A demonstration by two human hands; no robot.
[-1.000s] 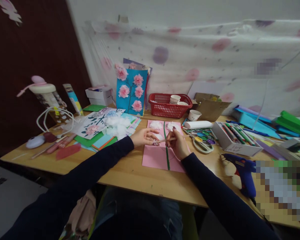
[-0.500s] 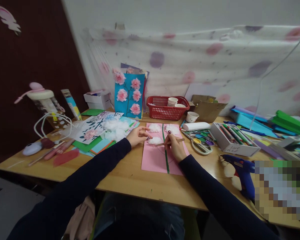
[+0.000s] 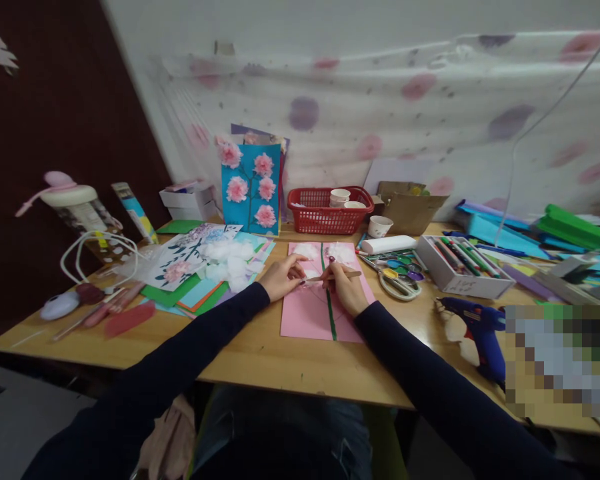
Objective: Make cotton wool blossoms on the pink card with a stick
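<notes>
A pink sheet of card [image 3: 300, 320] lies on the table, with a dark green stripe [image 3: 331, 313] running down its middle. White cotton tufts [image 3: 338, 252] sit near its top on both sides of the stripe, and a lower cotton tuft [image 3: 312, 274] is on the left half. My right hand [image 3: 344, 288] is closed round a thin wooden stick [image 3: 350, 274], whose left tip reaches the lower tuft. At the left edge of that tuft is my left hand [image 3: 283, 276], its thumb and curled fingers apart; their exact contact with the cotton is unclear.
Left of the card lie loose cotton [image 3: 230, 257] and coloured papers [image 3: 167, 295]. Behind stand a blue flower picture [image 3: 250, 160] and a red basket [image 3: 325, 220]. Scissors [image 3: 400, 287], a box of markers [image 3: 460, 283] and a blue glue gun [image 3: 485, 337] are on the right.
My left hand has come in closer to the lower cotton tuft, its fingers less spread. The stick in my right hand has shifted slightly at the tuft. The whole view has moved a little.
</notes>
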